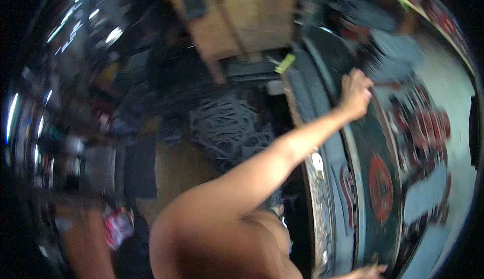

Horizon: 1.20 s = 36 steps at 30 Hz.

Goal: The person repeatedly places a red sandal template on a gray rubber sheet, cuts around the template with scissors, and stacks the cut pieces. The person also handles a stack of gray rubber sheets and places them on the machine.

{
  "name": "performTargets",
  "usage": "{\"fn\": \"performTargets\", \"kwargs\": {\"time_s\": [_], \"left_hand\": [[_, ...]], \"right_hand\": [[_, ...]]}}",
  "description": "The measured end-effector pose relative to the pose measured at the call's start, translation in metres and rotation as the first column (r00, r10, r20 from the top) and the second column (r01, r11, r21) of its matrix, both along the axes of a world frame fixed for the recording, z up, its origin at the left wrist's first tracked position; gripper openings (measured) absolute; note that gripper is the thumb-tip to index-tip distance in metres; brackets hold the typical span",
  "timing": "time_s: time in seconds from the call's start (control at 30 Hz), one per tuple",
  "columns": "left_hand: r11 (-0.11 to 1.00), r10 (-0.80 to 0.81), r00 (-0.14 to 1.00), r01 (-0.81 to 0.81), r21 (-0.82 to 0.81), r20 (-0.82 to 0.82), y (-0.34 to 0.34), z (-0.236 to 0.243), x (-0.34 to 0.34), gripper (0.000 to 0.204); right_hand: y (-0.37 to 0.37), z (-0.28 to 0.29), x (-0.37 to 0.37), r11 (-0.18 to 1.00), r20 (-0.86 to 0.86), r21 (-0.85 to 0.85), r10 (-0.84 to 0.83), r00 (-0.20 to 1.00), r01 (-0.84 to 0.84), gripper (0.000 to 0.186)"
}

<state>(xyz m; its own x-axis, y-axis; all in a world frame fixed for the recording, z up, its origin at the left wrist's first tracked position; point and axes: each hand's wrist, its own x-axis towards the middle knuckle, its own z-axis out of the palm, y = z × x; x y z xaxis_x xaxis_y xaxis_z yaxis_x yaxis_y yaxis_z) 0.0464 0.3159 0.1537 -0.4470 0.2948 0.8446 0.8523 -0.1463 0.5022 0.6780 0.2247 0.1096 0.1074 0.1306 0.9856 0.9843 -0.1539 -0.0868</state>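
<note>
My left arm stretches across the middle to the right, and my left hand [357, 95] is over the far part of a long dark green panel [370, 143]. Its fingers are curled and blurred; what they hold, if anything, does not show. A red oval mark [380, 188] is on the panel. At the bottom edge, my right hand [369, 272] lies by the near end of the panel. Its visible fingers are stretched out, and the rest is cut off by the frame.
Right of the panel lie red-and-grey cut pieces [428, 128] and grey sheets [396, 54]. Grey cut-out scraps [227, 120] are heaped left of my forearm. A wooden cabinet [264, 17] stands beyond. A yellow-green strip [285, 63] sits near the panel's far end.
</note>
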Motion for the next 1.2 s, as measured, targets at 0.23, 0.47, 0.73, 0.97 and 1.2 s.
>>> {"fn": "performTargets", "kwargs": {"time_s": [0.23,0.47,0.73,0.97,1.2], "left_hand": [[1.000,0.003,0.998,-0.004,0.015,0.059,0.033,-0.025,0.004,0.044],[0.998,-0.049,0.995,0.052,-0.024,0.087,0.033,-0.027,0.004,0.039],[0.992,-0.102,0.983,0.112,-0.056,0.155,0.031,-0.024,0.006,0.038],[0.999,-0.041,0.991,0.038,0.020,0.128,0.039,-0.024,0.010,0.034],[0.980,-0.042,0.988,0.012,0.197,0.151,0.044,-0.020,0.015,0.026]], "right_hand": [[0.011,-0.029,0.015,0.963,-0.199,-0.085,0.234,0.952,-0.255,0.075],[0.078,-0.055,-0.138,0.788,-0.322,-0.068,0.563,0.761,-0.612,0.076],[0.100,-0.057,-0.226,0.661,-0.384,-0.036,0.683,0.621,-0.749,0.077],[0.111,-0.064,-0.218,0.600,-0.410,0.065,0.745,0.527,-0.798,0.078],[0.115,-0.071,-0.191,0.576,-0.459,0.127,0.755,0.467,-0.807,0.079]]}}
